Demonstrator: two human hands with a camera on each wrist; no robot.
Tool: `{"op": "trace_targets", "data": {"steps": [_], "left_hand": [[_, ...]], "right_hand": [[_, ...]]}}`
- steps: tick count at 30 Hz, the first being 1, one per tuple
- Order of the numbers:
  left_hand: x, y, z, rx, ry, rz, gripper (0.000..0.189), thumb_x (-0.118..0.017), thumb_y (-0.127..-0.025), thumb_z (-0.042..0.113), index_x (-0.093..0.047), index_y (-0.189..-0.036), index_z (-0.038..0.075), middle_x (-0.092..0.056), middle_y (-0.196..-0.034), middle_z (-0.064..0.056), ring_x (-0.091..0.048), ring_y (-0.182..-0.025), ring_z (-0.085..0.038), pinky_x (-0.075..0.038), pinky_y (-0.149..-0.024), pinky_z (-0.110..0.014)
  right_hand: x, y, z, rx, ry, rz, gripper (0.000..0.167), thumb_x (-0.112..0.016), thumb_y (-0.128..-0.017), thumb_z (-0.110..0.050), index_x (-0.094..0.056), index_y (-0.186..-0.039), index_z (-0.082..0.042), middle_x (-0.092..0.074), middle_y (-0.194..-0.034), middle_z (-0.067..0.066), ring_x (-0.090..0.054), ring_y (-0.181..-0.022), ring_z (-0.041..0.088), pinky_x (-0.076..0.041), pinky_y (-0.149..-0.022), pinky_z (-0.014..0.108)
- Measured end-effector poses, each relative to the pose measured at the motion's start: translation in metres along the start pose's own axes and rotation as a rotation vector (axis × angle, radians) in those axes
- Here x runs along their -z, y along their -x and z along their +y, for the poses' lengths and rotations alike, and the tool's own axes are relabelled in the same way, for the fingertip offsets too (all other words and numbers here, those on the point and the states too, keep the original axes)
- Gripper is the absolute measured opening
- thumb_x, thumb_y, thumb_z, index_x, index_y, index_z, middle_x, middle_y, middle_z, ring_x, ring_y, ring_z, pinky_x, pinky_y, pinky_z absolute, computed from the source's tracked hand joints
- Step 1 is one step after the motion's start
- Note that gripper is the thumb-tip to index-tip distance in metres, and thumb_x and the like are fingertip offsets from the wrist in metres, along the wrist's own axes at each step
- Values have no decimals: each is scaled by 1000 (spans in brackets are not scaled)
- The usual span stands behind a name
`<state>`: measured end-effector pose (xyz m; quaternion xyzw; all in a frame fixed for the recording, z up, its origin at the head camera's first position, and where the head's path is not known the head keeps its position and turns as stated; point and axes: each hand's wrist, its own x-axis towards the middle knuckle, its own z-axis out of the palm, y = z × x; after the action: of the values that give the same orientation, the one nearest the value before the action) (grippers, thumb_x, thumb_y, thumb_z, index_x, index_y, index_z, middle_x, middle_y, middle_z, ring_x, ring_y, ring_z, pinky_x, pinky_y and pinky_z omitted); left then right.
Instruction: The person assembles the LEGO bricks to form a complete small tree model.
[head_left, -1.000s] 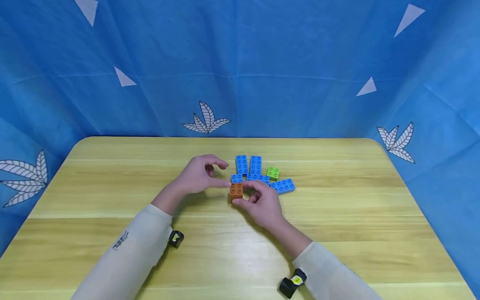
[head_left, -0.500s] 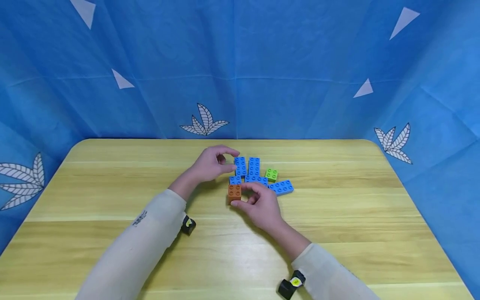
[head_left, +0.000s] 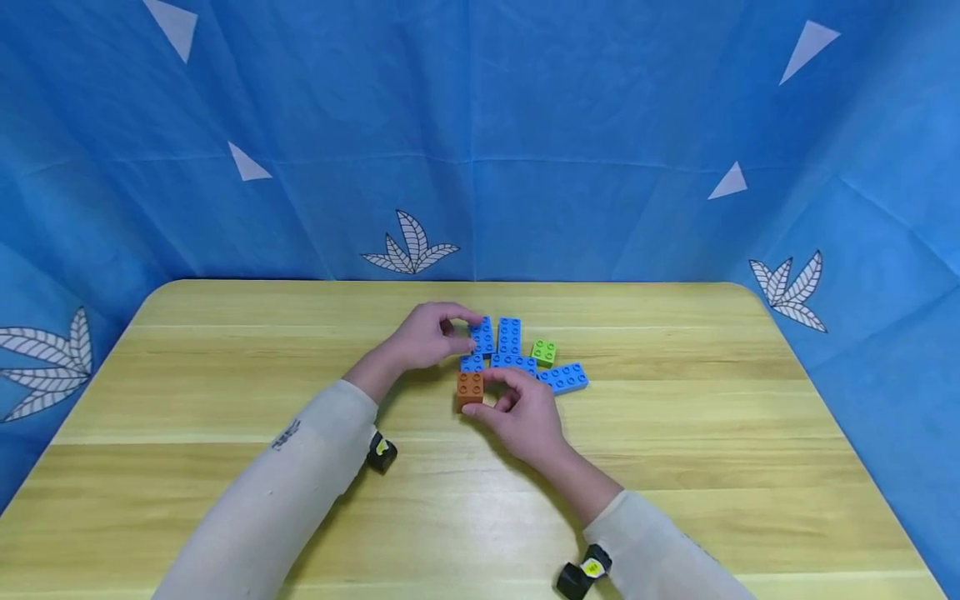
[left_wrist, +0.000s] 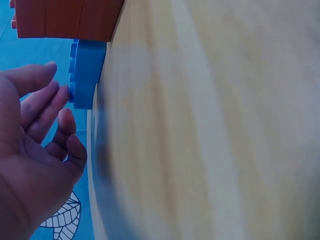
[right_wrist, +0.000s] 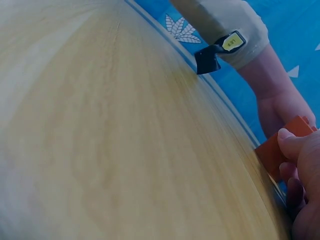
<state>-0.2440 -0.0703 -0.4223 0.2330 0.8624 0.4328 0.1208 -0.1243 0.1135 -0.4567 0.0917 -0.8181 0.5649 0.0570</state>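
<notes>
My right hand [head_left: 528,417] pinches a small stack of orange toy building bricks [head_left: 470,387] between thumb and fingers. In the left wrist view the stack [left_wrist: 65,19] shows seams between its layers. My left hand [head_left: 426,336] reaches over the far-left blue brick [head_left: 484,336], its thumb and forefinger spread at the brick's left side and far end. Seen from the left wrist, the fingertips [left_wrist: 64,93] lie right at the studs of a blue brick [left_wrist: 90,75], not curled round it. Another blue brick [head_left: 471,362] sits just behind the orange stack.
Several more blue bricks lie close together, one upright to the eye [head_left: 509,336], one crosswise blue brick [head_left: 516,362] and one slanted blue brick [head_left: 564,377] at right. A green brick [head_left: 543,352] is beside them. A blue curtain [head_left: 600,167] hangs behind the wooden table [head_left: 675,433].
My left hand has moved away from beside the orange stack, further back and to the right, onto the far-left blue brick. My right hand keeps its grip on the stack in the same place.
</notes>
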Motion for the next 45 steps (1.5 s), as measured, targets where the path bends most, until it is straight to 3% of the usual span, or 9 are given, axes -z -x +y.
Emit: {"op": "trace_targets", "data": {"steps": [6, 13, 17, 20, 24, 27, 32, 36, 45], "left_hand": [[2, 4, -3, 3, -56, 50, 37, -80, -85, 13, -72, -121, 13, -67, -116, 3, -56, -87, -21, -48, -76, -35], [4, 4, -2, -6, -122, 95, 42, -85, -77, 12, -72, -118, 11, -65, -101, 1, -55, -82, -22, -48, -71, -35], [5, 1, -4, -76, -166, 95, 45, -77, -80, 0, -70, -124, 9, -64, -117, -2, -55, -83, -21, -48, -74, -34], [5, -2, -5, -102, -192, 45, 47, -71, -83, -6, -68, -128, 8, -61, -131, -3, -55, -88, -20, -48, -79, -34], [5, -2, -4, -72, -207, -6, 46, -75, -83, -1, -68, -127, 9, -63, -129, -3, -55, -89, -20, -48, -80, -34], [6, -1, -4, -50, -241, 10, 46, -81, -81, 5, -69, -125, 9, -63, -124, -3, -56, -89, -21, -48, -82, -36], [9, 5, -7, -27, -297, 29, 45, -84, -80, 12, -70, -122, 7, -64, -121, -5, -58, -107, -25, -43, -98, -41], [13, 13, -10, 11, -307, 22, 42, -83, -82, 14, -71, -122, 6, -65, -121, -8, -56, -116, -28, -39, -104, -44], [18, 27, -18, 65, -243, 48, 40, -83, -83, 17, -70, -118, 2, -64, -115, -11, -56, -101, -27, -46, -93, -42]], "right_hand": [[0, 1, -2, -7, -10, 2, 39, -90, -75, -12, -73, -110, -10, -69, -100, -3, -58, -60, 13, -48, -53, 25], [-1, 0, 1, 7, -17, 9, 38, -90, -75, -12, -74, -110, -10, -69, -100, -3, -58, -60, 14, -48, -53, 25], [-1, 0, 2, 13, -14, 10, 39, -90, -75, -11, -74, -110, -10, -69, -100, -3, -58, -60, 14, -48, -53, 25], [-1, 0, 2, 17, -19, 12, 39, -90, -75, -11, -74, -110, -10, -69, -99, -3, -58, -61, 14, -48, -53, 25], [-1, 0, 3, 19, -24, 12, 38, -90, -75, -11, -74, -109, -10, -69, -98, -3, -58, -60, 14, -48, -52, 25], [-2, 0, 3, 19, -19, 14, 38, -90, -74, -11, -74, -109, -11, -69, -97, -3, -58, -60, 14, -47, -52, 25], [-2, 1, 3, 9, -18, 7, 37, -90, -75, -13, -74, -109, -12, -68, -96, -4, -58, -60, 14, -48, -52, 25], [-2, 1, 2, 1, -20, -2, 37, -90, -76, -14, -74, -109, -12, -68, -96, -4, -58, -61, 14, -48, -53, 25], [-1, 1, 0, -22, 14, -21, 37, -89, -76, -18, -74, -110, -13, -69, -93, -5, -58, -60, 14, -47, -52, 26]]}}
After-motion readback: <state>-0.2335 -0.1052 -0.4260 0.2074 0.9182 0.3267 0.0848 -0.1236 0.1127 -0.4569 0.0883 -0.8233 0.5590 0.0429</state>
